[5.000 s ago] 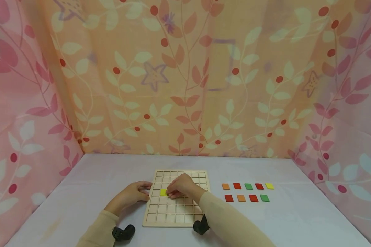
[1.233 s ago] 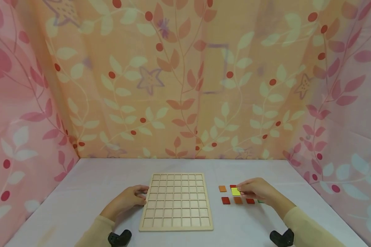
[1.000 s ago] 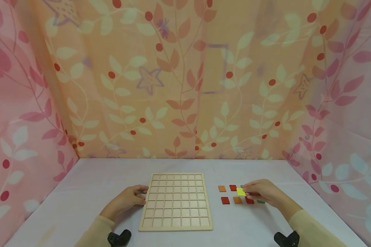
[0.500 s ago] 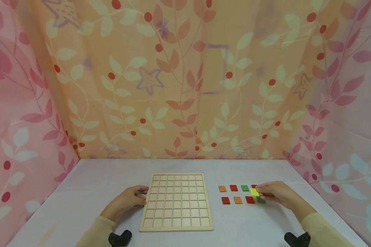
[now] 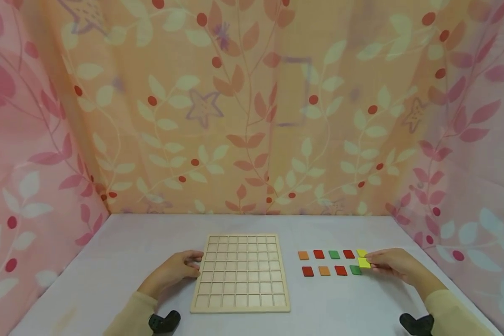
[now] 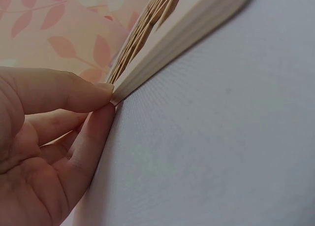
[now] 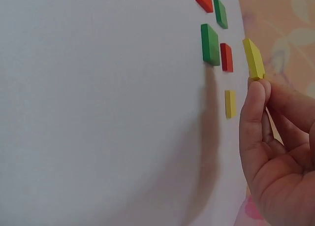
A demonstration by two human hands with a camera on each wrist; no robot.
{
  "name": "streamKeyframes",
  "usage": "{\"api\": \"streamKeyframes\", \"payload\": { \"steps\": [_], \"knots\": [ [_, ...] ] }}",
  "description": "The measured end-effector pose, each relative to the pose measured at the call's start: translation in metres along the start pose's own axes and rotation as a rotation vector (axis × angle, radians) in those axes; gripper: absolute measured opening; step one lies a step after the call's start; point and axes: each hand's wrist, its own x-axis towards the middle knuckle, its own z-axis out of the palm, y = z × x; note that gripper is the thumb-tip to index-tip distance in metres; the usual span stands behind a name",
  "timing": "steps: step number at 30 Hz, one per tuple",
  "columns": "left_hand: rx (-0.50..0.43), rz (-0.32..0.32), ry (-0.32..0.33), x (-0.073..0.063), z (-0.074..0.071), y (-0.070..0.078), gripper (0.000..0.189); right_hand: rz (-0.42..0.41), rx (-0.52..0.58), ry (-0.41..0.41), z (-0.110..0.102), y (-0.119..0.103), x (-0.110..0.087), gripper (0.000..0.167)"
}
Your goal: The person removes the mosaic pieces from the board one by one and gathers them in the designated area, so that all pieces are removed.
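Note:
Pinched between the right hand's thumb and fingertips is a thin yellow square tile, held raised and tilted in the right wrist view. It is above the table at the right end of two rows of tiles, close to another yellow tile and a green tile. The left hand touches the left edge of a wooden grid board with thumb and fingers. In the left wrist view the thumb meets that edge. Every grid square of the board is bare.
Right of the board, the back row has an orange tile, a red, a green and another red tile. In front lie a red tile, an orange and another red one. Patterned cloth walls in the white table.
Five seconds ago the right hand was over the board, at a yellow tile there. Since then it has carried the tile rightward along the rows. The left hand stays at the board's edge.

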Motion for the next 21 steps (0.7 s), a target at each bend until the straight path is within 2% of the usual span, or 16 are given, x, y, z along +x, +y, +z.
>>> {"api": "streamKeyframes", "payload": {
  "steps": [8,15,21],
  "knots": [
    [-0.008,-0.009,-0.002,0.002,0.000,-0.001,0.058,0.015,0.036,-0.011,-0.008,0.013,0.006,0.035],
    [-0.017,-0.001,0.001,0.001,0.001,0.000,0.059,0.044,0.019,0.025,-0.010,0.018,0.012,0.034],
    [0.000,0.001,0.009,0.000,0.000,0.001,0.059,0.051,-0.036,0.038,-0.010,0.016,0.015,0.033]
  ]
}}
